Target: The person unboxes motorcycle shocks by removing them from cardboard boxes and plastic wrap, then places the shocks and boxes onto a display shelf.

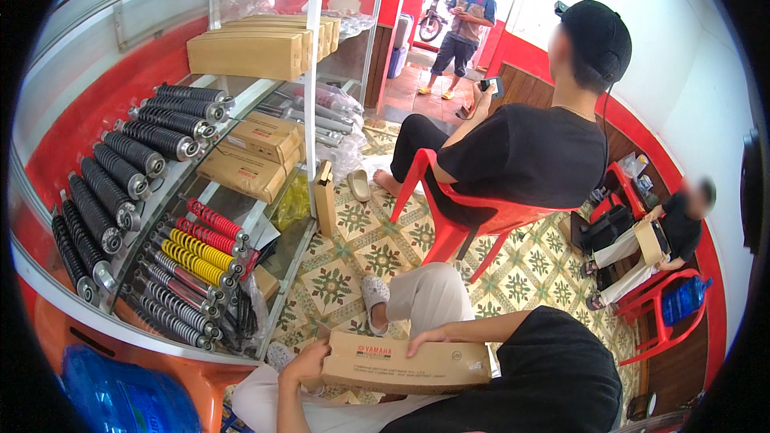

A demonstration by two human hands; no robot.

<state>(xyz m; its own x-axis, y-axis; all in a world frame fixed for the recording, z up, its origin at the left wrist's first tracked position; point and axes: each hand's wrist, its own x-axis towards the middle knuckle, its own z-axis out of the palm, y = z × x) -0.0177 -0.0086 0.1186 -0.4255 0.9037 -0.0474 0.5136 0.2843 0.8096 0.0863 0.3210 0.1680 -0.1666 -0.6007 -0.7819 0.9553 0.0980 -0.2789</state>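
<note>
A long Yamaha cardboard box lies across my lap, between my white-trousered legs and my black shirt. My left hand grips its left end, where a flap appears to stand up. My right hand holds the upper long edge near the middle, with the thumb over the printed face. A bit of white material shows at the box's right end. What is inside the box is hidden.
To the left, a glass display cabinet holds black shock absorbers, coloured ones and cardboard boxes. A person sits ahead on a red plastic chair. Blue water bottle at lower left. Other people are farther off.
</note>
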